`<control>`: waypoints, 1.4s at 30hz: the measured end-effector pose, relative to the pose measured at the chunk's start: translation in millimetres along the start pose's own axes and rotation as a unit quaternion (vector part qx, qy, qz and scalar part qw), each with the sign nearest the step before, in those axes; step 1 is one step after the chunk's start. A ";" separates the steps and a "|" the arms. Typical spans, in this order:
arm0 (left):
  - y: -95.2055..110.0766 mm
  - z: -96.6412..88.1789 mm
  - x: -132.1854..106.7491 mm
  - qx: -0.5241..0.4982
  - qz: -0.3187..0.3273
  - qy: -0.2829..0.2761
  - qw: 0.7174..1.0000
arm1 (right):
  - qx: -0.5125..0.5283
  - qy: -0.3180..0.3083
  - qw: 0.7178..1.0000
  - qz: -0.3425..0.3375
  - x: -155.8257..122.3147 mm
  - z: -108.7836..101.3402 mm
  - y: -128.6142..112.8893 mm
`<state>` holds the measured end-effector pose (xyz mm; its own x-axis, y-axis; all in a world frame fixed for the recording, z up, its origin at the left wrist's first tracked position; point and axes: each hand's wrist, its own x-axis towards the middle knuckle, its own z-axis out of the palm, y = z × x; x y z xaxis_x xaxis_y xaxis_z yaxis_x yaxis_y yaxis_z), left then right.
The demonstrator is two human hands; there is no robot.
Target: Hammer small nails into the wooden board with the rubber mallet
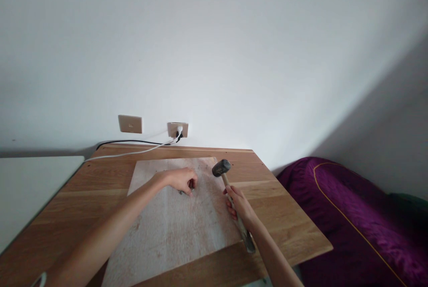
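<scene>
My right hand [238, 205] is wrapped round the wooden handle of a hammer [221, 168], whose dark head is raised above a pale board [174, 229] lying on the wooden table [287, 224]. My left hand [182, 180] rests on the board with fingers pinched together on a small dark metal piece, probably a nail [191, 186], held upright against the board. The hammer head hangs a little to the right of that pinch.
A white wall rises behind the table with a switch plate [130, 124] and a socket [177, 129]; a white and a black cable [133, 148] run along the table's back edge. A purple cushion [354, 224] lies right of the table, a white surface [30, 184] left.
</scene>
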<state>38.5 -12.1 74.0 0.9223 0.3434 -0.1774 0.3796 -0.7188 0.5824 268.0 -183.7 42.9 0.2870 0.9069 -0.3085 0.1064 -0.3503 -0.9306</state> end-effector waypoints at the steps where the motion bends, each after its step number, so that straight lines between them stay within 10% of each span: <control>1: 0.7 -0.3 0.0 0.007 -0.003 -0.004 1.000 | -0.001 0.001 1.000 -0.001 -0.3 0.0 0.1; 42: -0.3 -2.6 0.1 0.046 0.040 0.044 0.997 | 0.005 -0.010 1.000 -0.001 -0.6 -1.1 1.0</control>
<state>38.4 -10.3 75.9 0.9414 0.3319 -0.0604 0.3141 -0.7972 0.5156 269.0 -184.8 42.4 0.2673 0.9125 -0.3098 0.0974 -0.3454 -0.9334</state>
